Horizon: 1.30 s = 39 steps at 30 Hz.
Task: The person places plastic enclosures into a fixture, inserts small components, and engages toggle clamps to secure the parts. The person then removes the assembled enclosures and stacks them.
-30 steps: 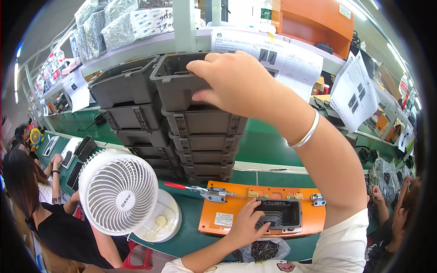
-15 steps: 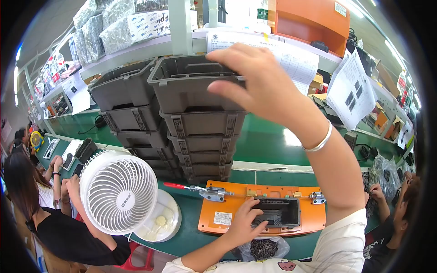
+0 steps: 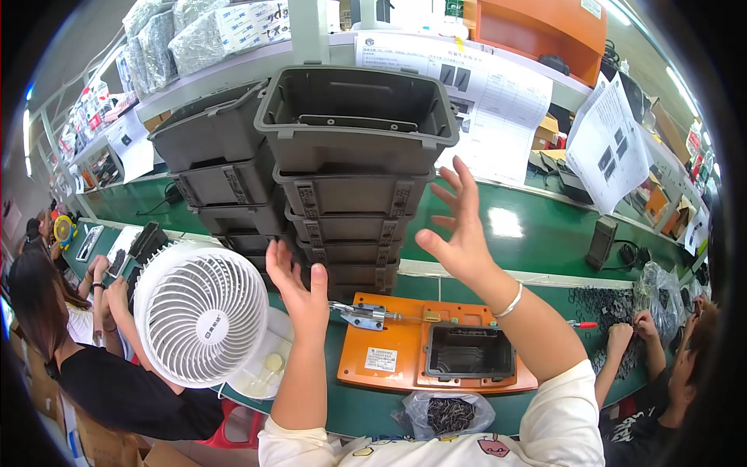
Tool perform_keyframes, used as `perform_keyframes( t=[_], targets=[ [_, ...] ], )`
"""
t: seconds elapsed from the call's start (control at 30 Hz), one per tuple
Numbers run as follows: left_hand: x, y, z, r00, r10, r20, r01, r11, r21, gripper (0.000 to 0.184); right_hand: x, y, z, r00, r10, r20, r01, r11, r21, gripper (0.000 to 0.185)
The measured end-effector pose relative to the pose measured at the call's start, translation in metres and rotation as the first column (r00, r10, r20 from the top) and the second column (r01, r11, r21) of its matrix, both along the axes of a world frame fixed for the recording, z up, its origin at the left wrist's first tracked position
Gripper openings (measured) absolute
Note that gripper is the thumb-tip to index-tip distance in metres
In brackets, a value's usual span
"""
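Observation:
Both arms are raised on either side of a tall stack of dark grey plastic boxes. My left hand has its fingers apart and holds nothing, in front of the stack's lower left side. To the right of the stack, my right hand is spread and empty, close to the boxes without visibly holding one. The top box is upright with its open side up. Below my hands, a small black box sits in an orange fixture with metal toggle clamps.
A second stack of grey boxes stands at the left. A white fan is in front of it. A bag of black parts lies near my body. Co-workers sit at the left and right. Printed sheets hang behind.
My right hand has moved down from the top box to the stack's right side. My left hand has left the black box and risen to the stack's left.

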<state>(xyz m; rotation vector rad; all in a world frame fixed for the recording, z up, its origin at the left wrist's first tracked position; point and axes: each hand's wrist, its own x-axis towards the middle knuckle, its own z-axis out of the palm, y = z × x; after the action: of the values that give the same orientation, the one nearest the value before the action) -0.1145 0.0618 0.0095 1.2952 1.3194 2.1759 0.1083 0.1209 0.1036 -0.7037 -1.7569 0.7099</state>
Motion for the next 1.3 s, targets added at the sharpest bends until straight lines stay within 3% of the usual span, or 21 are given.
perform_keyframes(
  t=[0.13,0.27,0.33,0.37,0.4,0.47,0.5,0.57,0.77,0.9,0.97,1.2,1.3],
  targets=[
    [-0.004,0.02,0.008,0.999,0.015,-0.042,-0.013,0.999,0.049,0.073,-0.02,0.01,-0.007,0.972,0.095,-0.213,-0.137,0.972,-0.19,0.119],
    [-0.008,0.033,0.0,0.997,0.0,-0.075,0.001,1.0,0.007,0.068,-0.022,0.02,-0.046,0.991,0.075,-0.107,-0.109,0.928,-0.357,0.124],
    [-0.01,0.038,-0.005,0.987,0.032,-0.159,-0.039,0.998,-0.043,0.07,-0.023,0.029,-0.067,0.992,0.119,0.036,-0.091,0.889,-0.449,0.128],
    [-0.01,0.038,-0.005,0.987,0.032,-0.159,-0.039,0.998,-0.043,0.07,-0.026,0.031,-0.074,0.994,0.074,0.08,-0.031,0.899,-0.438,0.115],
    [-0.007,0.039,-0.005,0.983,0.043,-0.179,-0.05,0.998,-0.039,0.072,-0.025,0.036,-0.08,0.994,0.073,0.079,-0.031,0.898,-0.439,0.115],
    [-0.001,0.04,-0.002,0.978,0.052,-0.201,-0.06,0.997,-0.037,0.073,-0.03,0.034,-0.071,0.947,0.299,-0.117,-0.319,0.834,-0.45,0.07],
    [0.002,0.042,0.0,0.978,0.077,-0.194,-0.09,0.994,-0.059,0.074,-0.032,0.032,-0.067,0.947,0.298,-0.118,-0.318,0.834,-0.451,0.07],
    [0.004,0.043,0.004,0.977,0.102,-0.189,-0.119,0.99,-0.079,0.074,-0.037,0.028,-0.06,0.96,0.233,-0.155,-0.28,0.827,-0.487,0.046],
    [0.007,0.045,0.014,0.976,0.119,-0.181,-0.146,0.979,-0.143,0.073,-0.036,0.029,-0.051,0.974,0.209,-0.089,-0.223,0.798,-0.56,0.046],
    [0.003,0.047,0.014,0.977,0.101,-0.188,-0.132,0.979,-0.159,0.072,-0.035,0.03,-0.048,0.975,0.213,-0.067,-0.214,0.807,-0.55,0.048],
    [0.003,0.046,0.016,0.977,0.093,-0.189,-0.128,0.975,-0.182,0.071,-0.034,0.026,-0.039,0.983,0.176,0.053,-0.119,0.828,-0.547,0.051],
    [0.003,0.045,0.009,0.976,0.074,-0.203,-0.112,0.977,-0.181,0.071,-0.031,0.034,-0.049,0.98,0.18,0.086,-0.108,0.843,-0.527,0.056],
    [0.005,0.042,0.007,0.975,0.085,-0.204,-0.118,0.981,-0.153,0.07,-0.03,0.031,-0.05,0.98,0.184,0.082,-0.115,0.846,-0.52,0.071]
  ],
)
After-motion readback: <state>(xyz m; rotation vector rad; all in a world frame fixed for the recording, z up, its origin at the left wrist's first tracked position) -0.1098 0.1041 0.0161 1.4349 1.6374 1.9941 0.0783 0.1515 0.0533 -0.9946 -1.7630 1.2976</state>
